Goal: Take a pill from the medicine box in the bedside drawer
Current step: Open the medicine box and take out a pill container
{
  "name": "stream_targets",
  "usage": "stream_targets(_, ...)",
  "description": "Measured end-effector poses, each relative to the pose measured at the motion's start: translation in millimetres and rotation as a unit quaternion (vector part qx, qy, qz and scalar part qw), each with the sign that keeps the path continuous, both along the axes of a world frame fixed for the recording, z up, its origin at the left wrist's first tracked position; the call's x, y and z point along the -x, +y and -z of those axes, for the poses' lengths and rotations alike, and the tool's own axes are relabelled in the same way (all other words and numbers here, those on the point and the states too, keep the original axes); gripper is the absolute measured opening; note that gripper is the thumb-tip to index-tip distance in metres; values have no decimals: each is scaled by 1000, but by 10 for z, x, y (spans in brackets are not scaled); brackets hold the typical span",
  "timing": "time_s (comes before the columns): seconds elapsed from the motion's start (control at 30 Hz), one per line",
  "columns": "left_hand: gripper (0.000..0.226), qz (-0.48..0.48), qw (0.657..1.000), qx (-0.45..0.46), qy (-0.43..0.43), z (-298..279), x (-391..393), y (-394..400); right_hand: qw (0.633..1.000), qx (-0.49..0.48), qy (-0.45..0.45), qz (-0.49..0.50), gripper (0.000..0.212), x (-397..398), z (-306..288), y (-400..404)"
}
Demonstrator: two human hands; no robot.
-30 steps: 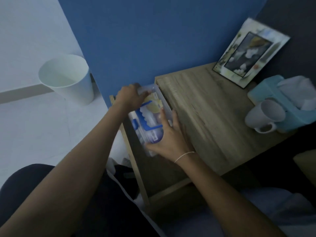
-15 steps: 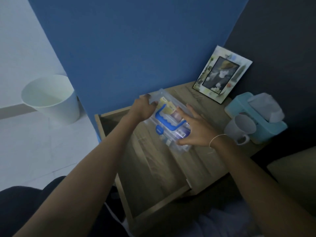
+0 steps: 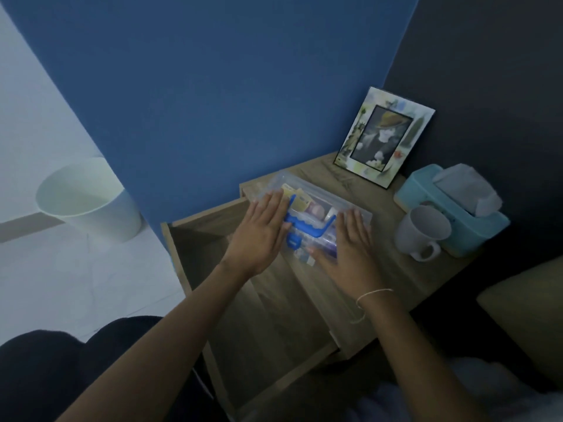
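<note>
The medicine box [image 3: 313,208], clear plastic with a blue handle and clasp, lies closed on the top of the wooden bedside table [image 3: 396,278], near its left edge. Packets and small bottles show through its lid. My left hand [image 3: 259,236] lies flat with straight fingers over the box's left end. My right hand [image 3: 350,251] lies flat over its right end, with a thin thread bracelet on that wrist. Neither hand is curled around the box. The bedside drawer [image 3: 289,380] stands pulled out below my arms, and what shows of its inside is bare wood.
A white mug [image 3: 422,231] and a teal tissue box [image 3: 451,208] stand at the table's right. A photo frame [image 3: 384,137] leans against the dark wall at the back. A white bin [image 3: 88,199] stands on the floor at left. A yellowish cushion [image 3: 524,315] sits at right.
Both hands lifted the medicine box out of the drawer, carried it right and set it on the table top. Their grip has flattened into open palms on its ends.
</note>
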State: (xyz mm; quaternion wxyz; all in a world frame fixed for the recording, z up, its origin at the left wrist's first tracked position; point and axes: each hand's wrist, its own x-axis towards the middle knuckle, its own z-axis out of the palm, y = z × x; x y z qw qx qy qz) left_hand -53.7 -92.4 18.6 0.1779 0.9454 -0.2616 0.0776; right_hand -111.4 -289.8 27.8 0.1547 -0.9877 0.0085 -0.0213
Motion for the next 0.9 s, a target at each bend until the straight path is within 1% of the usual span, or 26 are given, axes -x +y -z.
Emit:
stream_targets(0.07,55,9,1000,-7,9,66,14,-17,999,26,-29,-3,89,-34,74,-31)
stream_targets(0.13,54,-3,1000,10,15,88,-31,-52,999,24,-33,-10,84,-131,105,-85)
stream_targets(0.37,52,-39,998,40,7,103,-280,-94,998,18,-38,-42,80,-550,61,-116)
stream_targets(0.53,53,-54,998,31,-2,124,-376,-86,998,10,-38,-49,80,-681,70,-106)
stream_targets(0.67,54,-57,997,53,-9,123,-399,-82,997,-31,-42,-50,83,-749,74,-118)
stream_targets(0.73,57,-91,994,52,-17,136,-388,-85,997,-44,-44,-55,89,-747,81,-128)
stream_targets(0.8,63,-130,987,92,16,138,-391,-71,996,-48,-49,-58,94,-745,94,-135)
stream_targets(0.9,65,-105,971,201,75,98,-414,-28,995,-67,-61,-49,92,-750,107,-127)
